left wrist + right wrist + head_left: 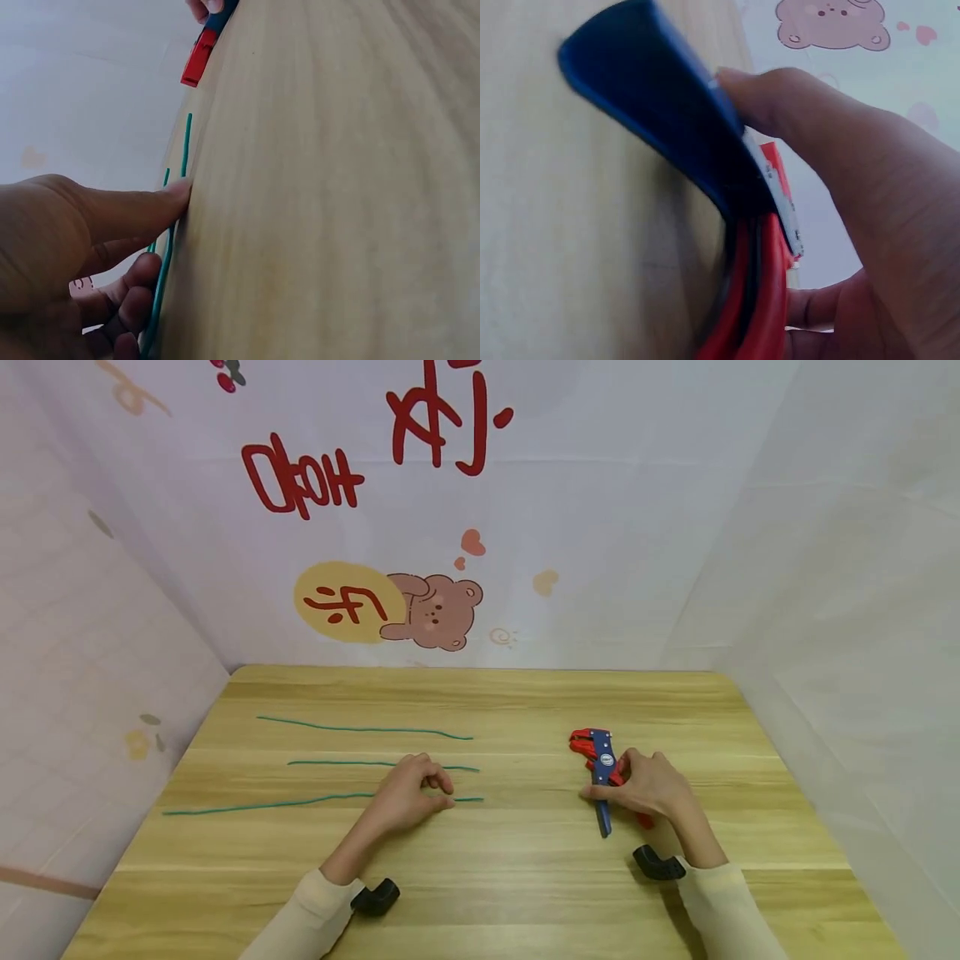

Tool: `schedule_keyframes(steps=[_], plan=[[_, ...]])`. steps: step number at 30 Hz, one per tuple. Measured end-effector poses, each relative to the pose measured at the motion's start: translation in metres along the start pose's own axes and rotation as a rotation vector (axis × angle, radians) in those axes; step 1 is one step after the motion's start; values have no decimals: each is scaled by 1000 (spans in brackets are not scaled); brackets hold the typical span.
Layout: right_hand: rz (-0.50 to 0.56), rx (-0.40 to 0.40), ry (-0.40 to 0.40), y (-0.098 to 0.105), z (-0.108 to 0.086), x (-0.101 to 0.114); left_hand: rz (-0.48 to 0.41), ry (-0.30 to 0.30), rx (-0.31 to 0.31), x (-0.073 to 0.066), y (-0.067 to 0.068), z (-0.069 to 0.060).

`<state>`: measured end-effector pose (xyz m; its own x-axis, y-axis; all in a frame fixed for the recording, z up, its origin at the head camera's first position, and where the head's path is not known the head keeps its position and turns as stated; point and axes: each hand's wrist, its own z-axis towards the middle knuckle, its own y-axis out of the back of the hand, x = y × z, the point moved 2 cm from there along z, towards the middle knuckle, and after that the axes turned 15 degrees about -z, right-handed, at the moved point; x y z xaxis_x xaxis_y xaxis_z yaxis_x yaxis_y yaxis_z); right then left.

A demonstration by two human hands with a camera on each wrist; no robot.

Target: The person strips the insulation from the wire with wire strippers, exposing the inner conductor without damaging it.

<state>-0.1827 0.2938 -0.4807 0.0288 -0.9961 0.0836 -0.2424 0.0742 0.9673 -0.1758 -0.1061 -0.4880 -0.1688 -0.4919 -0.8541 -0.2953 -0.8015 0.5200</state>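
Three green wires lie roughly side by side on the wooden table: the far wire (360,729), the middle wire (330,763) and the near wire (270,805). My left hand (411,792) is over the near wire toward its right end, covering part of it and of the middle wire. In the left wrist view the thumb (142,210) reaches across a wire, with a gap between thumb and fingers. With thumb and fingers, my right hand (648,787) grips a blue and red wire stripper (603,758), its red jaws toward the back. The right wrist view shows its blue handle (652,97) close up.
The wooden table (525,877) ends at a white printed cloth (600,527) behind it, with cloth at both sides too. Black wrist mounts, one on the left sleeve (375,897) and one on the right sleeve (660,864), stick out low over the table.
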Motion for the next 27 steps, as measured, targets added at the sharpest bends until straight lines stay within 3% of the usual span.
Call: schedule_keyframes(steps=[6,22,27], plan=[[-16,41,1,-1,-3,1,22,-10,-11,-1,-2,-3],[17,27,19,-1,-5,2,20,-8,-15,0,-2,-4],[41,57,14,0,-5,3,30,-5,-21,1,-2,-3]])
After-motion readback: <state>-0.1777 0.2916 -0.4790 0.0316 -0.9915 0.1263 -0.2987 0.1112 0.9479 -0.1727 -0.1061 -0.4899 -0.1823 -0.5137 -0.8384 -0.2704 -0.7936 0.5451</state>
